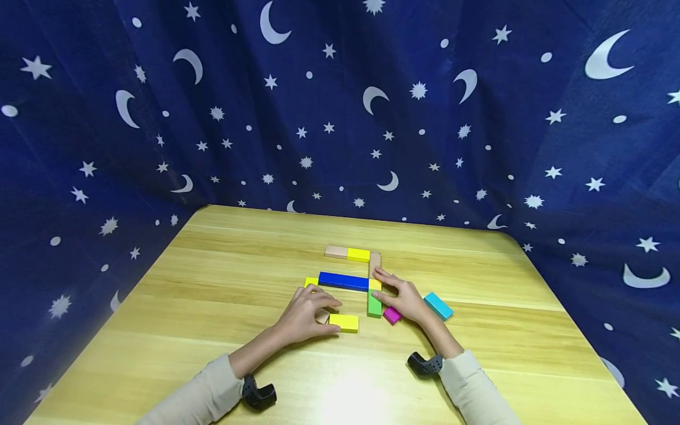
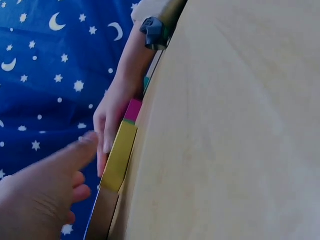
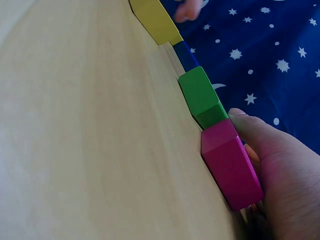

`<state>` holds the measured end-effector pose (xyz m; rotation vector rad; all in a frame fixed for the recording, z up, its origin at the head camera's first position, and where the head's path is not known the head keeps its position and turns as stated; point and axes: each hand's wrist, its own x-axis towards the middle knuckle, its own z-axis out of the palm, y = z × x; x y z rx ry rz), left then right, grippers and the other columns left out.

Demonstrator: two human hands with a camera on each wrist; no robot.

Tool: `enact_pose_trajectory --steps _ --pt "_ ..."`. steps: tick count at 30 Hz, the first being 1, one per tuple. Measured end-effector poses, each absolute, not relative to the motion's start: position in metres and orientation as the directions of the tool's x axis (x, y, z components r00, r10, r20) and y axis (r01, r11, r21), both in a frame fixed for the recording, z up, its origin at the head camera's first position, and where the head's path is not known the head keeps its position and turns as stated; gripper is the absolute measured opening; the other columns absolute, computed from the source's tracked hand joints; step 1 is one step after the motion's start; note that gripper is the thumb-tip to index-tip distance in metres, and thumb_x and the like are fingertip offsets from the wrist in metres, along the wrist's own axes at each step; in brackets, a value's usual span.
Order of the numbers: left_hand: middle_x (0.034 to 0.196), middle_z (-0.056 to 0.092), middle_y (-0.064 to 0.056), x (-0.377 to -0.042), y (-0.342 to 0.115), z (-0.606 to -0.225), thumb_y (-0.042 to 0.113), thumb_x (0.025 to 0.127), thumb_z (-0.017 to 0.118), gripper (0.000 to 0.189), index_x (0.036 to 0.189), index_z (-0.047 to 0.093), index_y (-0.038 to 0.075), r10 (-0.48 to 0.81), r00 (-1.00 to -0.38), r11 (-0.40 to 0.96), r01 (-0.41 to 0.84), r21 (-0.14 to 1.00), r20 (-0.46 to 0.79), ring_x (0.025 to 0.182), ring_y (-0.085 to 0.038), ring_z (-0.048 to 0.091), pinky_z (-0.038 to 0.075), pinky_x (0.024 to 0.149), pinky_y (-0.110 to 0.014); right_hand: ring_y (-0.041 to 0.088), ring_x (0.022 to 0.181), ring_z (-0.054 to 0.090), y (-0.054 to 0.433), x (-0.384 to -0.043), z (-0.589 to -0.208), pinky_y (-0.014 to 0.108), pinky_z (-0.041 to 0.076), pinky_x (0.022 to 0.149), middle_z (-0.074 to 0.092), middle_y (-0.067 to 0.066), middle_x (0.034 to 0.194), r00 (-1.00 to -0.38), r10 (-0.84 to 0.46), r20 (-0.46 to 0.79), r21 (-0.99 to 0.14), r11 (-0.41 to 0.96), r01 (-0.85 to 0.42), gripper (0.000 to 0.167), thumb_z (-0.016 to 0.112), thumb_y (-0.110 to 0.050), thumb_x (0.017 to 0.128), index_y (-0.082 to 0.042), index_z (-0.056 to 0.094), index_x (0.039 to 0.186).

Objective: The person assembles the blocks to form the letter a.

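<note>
Flat coloured blocks lie end to end in an angular figure on the table. My left hand [image 1: 304, 316] spreads thumb and fingers around the near row, where a yellow block [image 1: 344, 323] meets a plain wooden block [image 1: 322, 316]. In the left wrist view, thumb and fingers of this hand look apart with nothing gripped. My right hand [image 1: 406, 300] rests at the figure's right side. Its thumb touches the green block [image 1: 374, 304], and its fingers reach the upright wooden block [image 1: 375, 264]. A small yellow block [image 1: 375, 284] shows between them. A long blue block [image 1: 343, 281] runs leftward from there.
A magenta block [image 1: 392, 315] lies beneath the right hand, and a light blue block [image 1: 438, 306] lies right of the wrist. At the back are another wooden block [image 1: 336, 252] and a yellow block [image 1: 358, 255]. A starry dark blue curtain [image 1: 340, 106] surrounds the wooden table [image 1: 255, 236].
</note>
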<state>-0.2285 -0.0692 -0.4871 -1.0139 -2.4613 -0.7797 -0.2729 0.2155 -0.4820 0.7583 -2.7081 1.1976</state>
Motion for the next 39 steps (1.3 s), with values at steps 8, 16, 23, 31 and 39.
enact_pose_trajectory --steps 8,16,23,31,39 --pt "0.129 0.054 -0.003 -0.251 -0.090 -0.484 0.049 0.081 0.065 0.058 0.128 0.057 0.016 0.500 -0.681 0.543 0.728 0.419 0.535 0.124 -0.026 0.041 0.031 0.097 -0.054 0.029 0.129 0.034 0.216 -0.273 -0.482 0.048 0.027 0.104 0.042 0.002 0.141 -0.878 -0.398 0.267 -0.666 0.582 -0.467 0.055 0.064 -0.038 0.086 -0.011 0.052 0.132" --pt "0.149 0.026 -0.008 -0.274 -0.119 -0.498 0.052 0.087 0.054 0.076 0.146 0.027 0.012 0.635 -0.680 0.515 0.726 0.456 0.366 0.137 -0.029 0.019 0.019 0.103 -0.058 0.029 0.129 0.035 0.216 -0.272 -0.482 0.048 0.028 0.103 0.042 0.001 0.141 -0.874 -0.405 0.269 -0.662 0.581 -0.473 0.055 0.064 -0.037 0.086 -0.011 0.051 0.133" --pt "0.152 0.018 -0.003 -0.277 -0.126 -0.501 0.059 0.086 0.049 0.080 0.148 0.022 0.015 0.701 -0.656 0.529 0.742 0.412 0.280 0.138 -0.024 0.015 0.014 0.106 -0.054 0.028 0.130 0.034 0.216 -0.273 -0.483 0.047 0.027 0.104 0.041 0.001 0.141 -0.876 -0.404 0.263 -0.666 0.581 -0.468 0.056 0.064 -0.038 0.086 -0.012 0.051 0.133" --pt "0.151 0.019 -0.002 -0.277 -0.125 -0.497 0.056 0.088 0.048 0.077 0.146 0.026 0.011 0.729 -0.617 0.515 0.780 0.356 0.296 0.137 -0.024 0.018 0.015 0.106 -0.053 0.027 0.129 0.035 0.216 -0.274 -0.485 0.046 0.027 0.104 0.041 0.003 0.141 -0.883 -0.384 0.272 -0.668 0.584 -0.460 0.058 0.065 -0.035 0.086 -0.012 0.047 0.136" --pt "0.151 0.020 -0.004 -0.276 -0.125 -0.498 0.057 0.088 0.047 0.078 0.147 0.024 0.011 0.736 -0.613 0.526 0.785 0.329 0.287 0.136 -0.024 0.021 0.015 0.106 -0.052 0.024 0.119 0.049 0.216 -0.268 -0.485 0.041 0.038 0.097 0.056 0.002 0.127 -0.863 -0.238 0.446 -0.693 0.519 -0.501 0.040 0.063 -0.024 0.089 -0.011 0.058 0.126"
